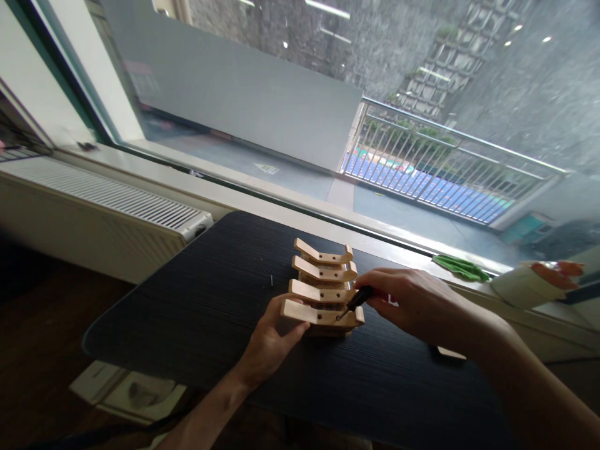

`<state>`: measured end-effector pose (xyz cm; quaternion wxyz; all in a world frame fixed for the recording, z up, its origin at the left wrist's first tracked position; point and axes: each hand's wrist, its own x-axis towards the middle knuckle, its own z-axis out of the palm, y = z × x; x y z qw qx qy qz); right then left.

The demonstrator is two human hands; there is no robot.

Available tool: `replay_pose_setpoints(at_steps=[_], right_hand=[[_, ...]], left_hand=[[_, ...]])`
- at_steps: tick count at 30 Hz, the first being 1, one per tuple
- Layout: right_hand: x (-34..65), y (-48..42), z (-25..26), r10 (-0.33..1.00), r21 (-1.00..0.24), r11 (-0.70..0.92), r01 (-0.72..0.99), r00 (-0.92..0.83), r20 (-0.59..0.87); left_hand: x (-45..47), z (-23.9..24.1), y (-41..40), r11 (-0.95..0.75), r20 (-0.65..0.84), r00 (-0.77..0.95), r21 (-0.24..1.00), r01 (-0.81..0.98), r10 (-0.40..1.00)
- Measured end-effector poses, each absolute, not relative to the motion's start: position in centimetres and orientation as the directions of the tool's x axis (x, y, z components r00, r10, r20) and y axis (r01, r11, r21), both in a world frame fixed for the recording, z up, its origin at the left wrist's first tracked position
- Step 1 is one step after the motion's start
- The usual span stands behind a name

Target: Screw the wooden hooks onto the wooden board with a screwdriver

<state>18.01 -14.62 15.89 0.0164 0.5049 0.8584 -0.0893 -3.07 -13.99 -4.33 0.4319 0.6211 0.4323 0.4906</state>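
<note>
A pale wooden rack [323,287] with several curved hook-like arms stands on the black table [210,300]. My left hand [274,340] grips the nearest arm of the rack from below and the left. My right hand [412,300] is closed round a small black-handled screwdriver [356,300]. Its tip rests on the nearest arm beside a row of small holes.
A white radiator [103,200] runs along the wall at left below the window sill. A green cloth [462,267] lies on the sill at right. Another person's hand [557,270] and pale sleeve show at the far right edge. Papers [135,394] lie on the floor under the table.
</note>
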Motion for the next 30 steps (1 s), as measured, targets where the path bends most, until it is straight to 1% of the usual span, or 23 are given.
replay_pose_setpoints(at_steps=[7, 9, 16, 23, 26, 30], right_hand=[[18.4, -14.3, 15.5, 0.906, -0.028, 0.411, 0.911, -0.411, -0.100], [18.4, -14.3, 15.4, 0.907, -0.028, 0.409, 0.912, -0.410, -0.098], [18.5, -14.5, 15.9, 0.871, -0.093, 0.468, 0.879, -0.477, -0.119], [18.7, -14.5, 15.5, 0.880, -0.120, 0.450, 0.885, -0.462, -0.110], [19.0, -14.5, 15.2, 0.886, -0.097, 0.435, 0.895, -0.445, -0.133], [19.1, -14.5, 14.8, 0.902, -0.013, 0.413, 0.911, -0.411, -0.129]], left_hand=[[-2.9, -4.4, -14.0, -0.257, 0.242, 0.133, 0.960, 0.112, 0.961], [-3.0, -4.3, -14.0, -0.259, 0.243, 0.134, 0.958, 0.120, 0.961], [-3.0, -4.3, -14.0, -0.247, 0.229, 0.141, 0.960, 0.128, 0.963], [-3.0, -4.3, -14.0, -0.239, 0.222, 0.145, 0.964, 0.119, 0.964], [-3.1, -4.4, -14.0, -0.243, 0.224, 0.146, 0.962, 0.128, 0.964], [-3.1, -4.5, -14.0, -0.248, 0.228, 0.142, 0.957, 0.151, 0.963]])
